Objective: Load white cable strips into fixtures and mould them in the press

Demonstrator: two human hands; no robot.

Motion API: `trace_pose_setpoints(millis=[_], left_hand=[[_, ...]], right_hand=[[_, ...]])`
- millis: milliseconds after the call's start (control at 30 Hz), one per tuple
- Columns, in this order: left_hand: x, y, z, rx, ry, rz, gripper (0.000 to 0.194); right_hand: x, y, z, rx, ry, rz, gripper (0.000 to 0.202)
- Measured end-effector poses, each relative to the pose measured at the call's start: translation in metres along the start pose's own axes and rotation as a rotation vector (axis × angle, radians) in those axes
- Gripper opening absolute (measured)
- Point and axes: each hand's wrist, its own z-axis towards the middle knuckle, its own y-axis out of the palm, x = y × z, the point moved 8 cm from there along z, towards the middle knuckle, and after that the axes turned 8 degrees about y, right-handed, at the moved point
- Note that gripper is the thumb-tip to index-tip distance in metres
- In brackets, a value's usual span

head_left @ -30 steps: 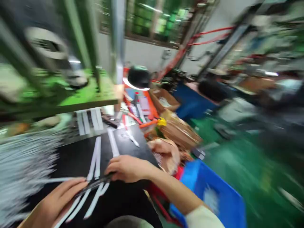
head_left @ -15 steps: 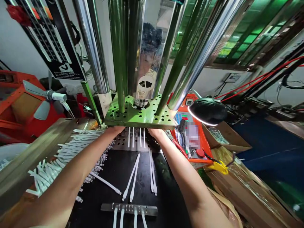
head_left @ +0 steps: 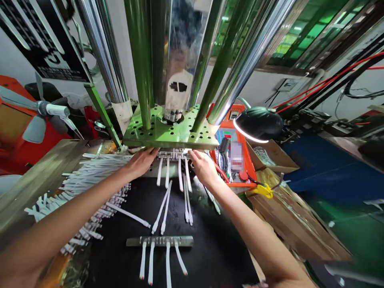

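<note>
Under the front edge of the green press plate (head_left: 171,138), my left hand (head_left: 143,162) and my right hand (head_left: 201,164) grip the two ends of a metal bar (head_left: 174,154). Several white cable pieces (head_left: 180,174) hang from that bar toward me. A second metal bar (head_left: 160,241) lies nearer on the black work surface (head_left: 120,256), with white cables (head_left: 151,262) sticking out of its near side. Between the two bars lie loose white cables (head_left: 166,212).
A large pile of white cables (head_left: 93,188) covers the left side. At the right stand a red control box (head_left: 249,156), a black lamp (head_left: 259,123) and cardboard boxes (head_left: 294,216). A fan (head_left: 45,112) is at the far left.
Both hands have come out from under the press plate toward me, and the bar with its cables shows between them. The whole view has shifted a little.
</note>
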Motion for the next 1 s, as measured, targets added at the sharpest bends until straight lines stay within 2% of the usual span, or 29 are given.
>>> trace_pose_setpoints(millis=[100,200,267,367,467,567,633,733,867,933,1000], left_hand=[[0.036,-0.003,-0.067,-0.032,0.067,-0.148,0.048],[0.072,-0.002,-0.140,-0.131,0.151,-0.322,0.042],[0.089,0.004,-0.177,-0.170,0.156,-0.347,0.036],[0.109,0.017,-0.199,-0.110,0.148,-0.275,0.030],[0.122,0.032,-0.195,-0.042,0.158,-0.157,0.017],[0.120,0.031,-0.183,0.045,0.172,-0.142,0.019],[0.112,0.024,-0.176,0.065,0.207,-0.148,0.021],[0.092,0.008,-0.161,0.074,0.243,-0.124,0.019],[0.057,-0.008,-0.119,0.079,0.208,-0.140,0.019],[0.033,-0.005,-0.086,0.036,0.135,-0.141,0.022],[0.006,0.000,-0.051,-0.009,0.049,-0.142,0.025]], right_hand=[[0.012,-0.034,-0.081,-0.060,0.023,0.104,0.032],[0.038,-0.068,-0.168,-0.154,0.086,0.224,0.028],[0.056,-0.078,-0.220,-0.245,0.144,0.220,0.030],[0.068,-0.075,-0.275,-0.337,0.202,0.182,0.035],[0.047,-0.059,-0.295,-0.292,0.187,0.165,0.039],[0.003,-0.037,-0.289,-0.236,0.080,0.151,0.045],[-0.025,-0.024,-0.276,-0.256,0.015,0.150,0.046],[-0.045,-0.017,-0.240,-0.278,0.000,0.249,0.044],[-0.045,-0.018,-0.152,-0.165,-0.063,0.333,0.050],[-0.041,-0.004,-0.098,-0.210,-0.113,0.265,0.045],[-0.028,0.011,-0.040,-0.232,-0.053,0.220,0.038]])
